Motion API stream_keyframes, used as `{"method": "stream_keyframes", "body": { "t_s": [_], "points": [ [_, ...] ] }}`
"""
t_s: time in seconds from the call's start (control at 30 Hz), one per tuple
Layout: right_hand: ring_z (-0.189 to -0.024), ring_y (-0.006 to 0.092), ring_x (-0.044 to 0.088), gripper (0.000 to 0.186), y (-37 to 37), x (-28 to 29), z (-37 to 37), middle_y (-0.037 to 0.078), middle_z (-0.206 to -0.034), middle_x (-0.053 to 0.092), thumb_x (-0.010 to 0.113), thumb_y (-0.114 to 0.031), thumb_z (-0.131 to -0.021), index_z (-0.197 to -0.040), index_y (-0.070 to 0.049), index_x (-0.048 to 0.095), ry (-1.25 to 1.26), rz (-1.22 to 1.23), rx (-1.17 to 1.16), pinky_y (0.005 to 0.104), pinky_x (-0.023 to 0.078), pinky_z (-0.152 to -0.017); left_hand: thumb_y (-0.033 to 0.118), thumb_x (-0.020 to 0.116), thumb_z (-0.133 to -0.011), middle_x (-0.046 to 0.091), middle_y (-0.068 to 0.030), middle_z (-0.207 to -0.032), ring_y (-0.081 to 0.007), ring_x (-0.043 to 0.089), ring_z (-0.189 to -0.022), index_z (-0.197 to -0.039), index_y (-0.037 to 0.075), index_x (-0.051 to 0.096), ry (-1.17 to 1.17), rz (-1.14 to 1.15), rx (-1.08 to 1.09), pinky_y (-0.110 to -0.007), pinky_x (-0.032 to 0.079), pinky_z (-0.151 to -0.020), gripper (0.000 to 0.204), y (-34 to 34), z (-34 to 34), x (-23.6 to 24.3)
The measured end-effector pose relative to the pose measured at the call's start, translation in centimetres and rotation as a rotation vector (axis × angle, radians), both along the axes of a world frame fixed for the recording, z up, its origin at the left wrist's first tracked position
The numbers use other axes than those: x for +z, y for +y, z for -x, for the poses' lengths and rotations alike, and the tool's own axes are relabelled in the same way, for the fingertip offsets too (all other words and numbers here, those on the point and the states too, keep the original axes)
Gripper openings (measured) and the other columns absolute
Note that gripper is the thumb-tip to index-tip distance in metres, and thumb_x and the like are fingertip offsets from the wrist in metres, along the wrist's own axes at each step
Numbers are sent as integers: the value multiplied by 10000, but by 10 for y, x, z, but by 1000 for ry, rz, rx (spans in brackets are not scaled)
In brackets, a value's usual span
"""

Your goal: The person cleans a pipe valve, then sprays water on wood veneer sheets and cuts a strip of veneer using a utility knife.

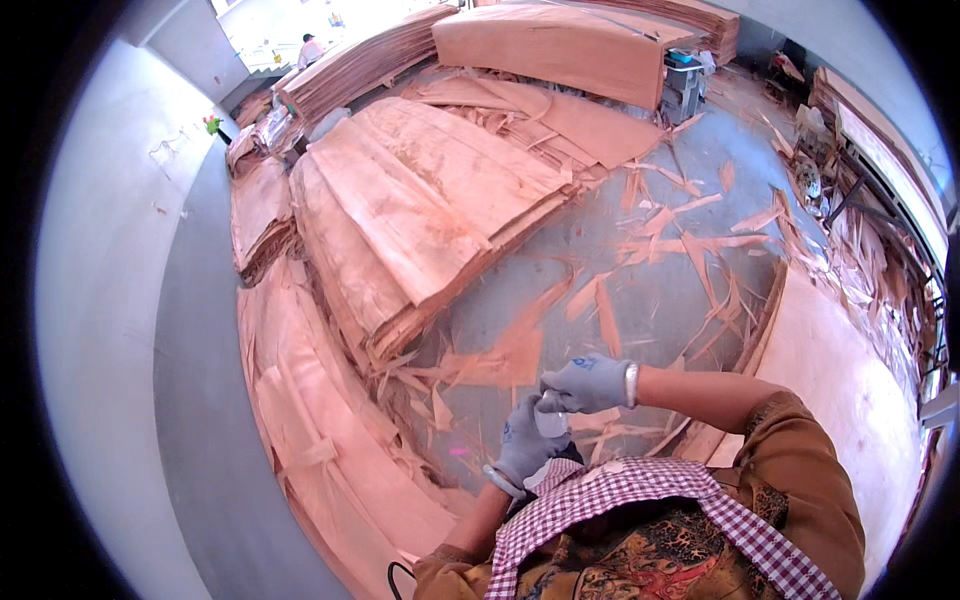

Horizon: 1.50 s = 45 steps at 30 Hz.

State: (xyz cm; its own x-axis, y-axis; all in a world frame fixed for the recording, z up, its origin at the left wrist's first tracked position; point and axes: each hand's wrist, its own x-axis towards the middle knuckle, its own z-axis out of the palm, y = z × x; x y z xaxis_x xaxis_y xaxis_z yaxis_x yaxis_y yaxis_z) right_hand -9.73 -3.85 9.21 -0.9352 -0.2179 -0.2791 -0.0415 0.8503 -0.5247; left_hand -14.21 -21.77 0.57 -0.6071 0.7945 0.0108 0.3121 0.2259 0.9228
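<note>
Both my hands wear grey gloves and meet in front of my chest. My left hand [523, 440] is closed around a small whitish object [551, 424], whose kind I cannot make out. Just above it, my right hand [588, 384] is closed, its fingers pinched at the object's top end. The fingertips partly hide that end. A checked apron [620, 482] lies below my hands. Torn strips of wood veneer [495, 362] are on the grey floor beyond them.
A large stack of veneer sheets [420, 210] lies ahead to the left, more veneer [310, 400] along the left side. Taller stacks [550, 45] stand at the back. A pale sheet pile [835, 390] is at the right. Scraps litter the floor [640, 310]. A person [310, 48] is far off.
</note>
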Motion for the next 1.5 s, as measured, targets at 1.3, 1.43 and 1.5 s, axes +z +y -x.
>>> {"method": "stream_keyframes", "body": {
  "t_s": [1.3, 1.43, 1.5],
  "points": [
    [-755, 119, 551, 371, 704, -28, 565, 33, -840, 606, 750, -297, -718, -954, -55, 598, -19, 732, -685, 268, 456, -688, 249, 545, -901, 570, -39, -898, -133, 556, -746, -1066, 41, 526, -1038, -68, 348, -274, 471, -684, 267, 583, 519, -69],
    [-742, 101, 541, 351, 758, -16, 628, 23, -823, 596, 731, -281, -742, -966, -48, 595, -33, 796, -639, 261, 451, -679, 219, 578, -881, 545, -21, -846, -92, 512, -717, -1034, 35, 520, -1011, -92, 432, -221, 440, -620, 247, 645, 588, -43],
    [-748, 94, 540, 362, 779, -26, 642, 21, -856, 588, 713, -271, -758, -1000, -36, 579, -111, 910, -591, 253, 456, -679, 212, 582, -877, 542, -22, -855, -97, 506, -748, -1049, 30, 519, -1012, -124, 410, -223, 433, -637, 259, 665, 612, -42]
  ]
}}
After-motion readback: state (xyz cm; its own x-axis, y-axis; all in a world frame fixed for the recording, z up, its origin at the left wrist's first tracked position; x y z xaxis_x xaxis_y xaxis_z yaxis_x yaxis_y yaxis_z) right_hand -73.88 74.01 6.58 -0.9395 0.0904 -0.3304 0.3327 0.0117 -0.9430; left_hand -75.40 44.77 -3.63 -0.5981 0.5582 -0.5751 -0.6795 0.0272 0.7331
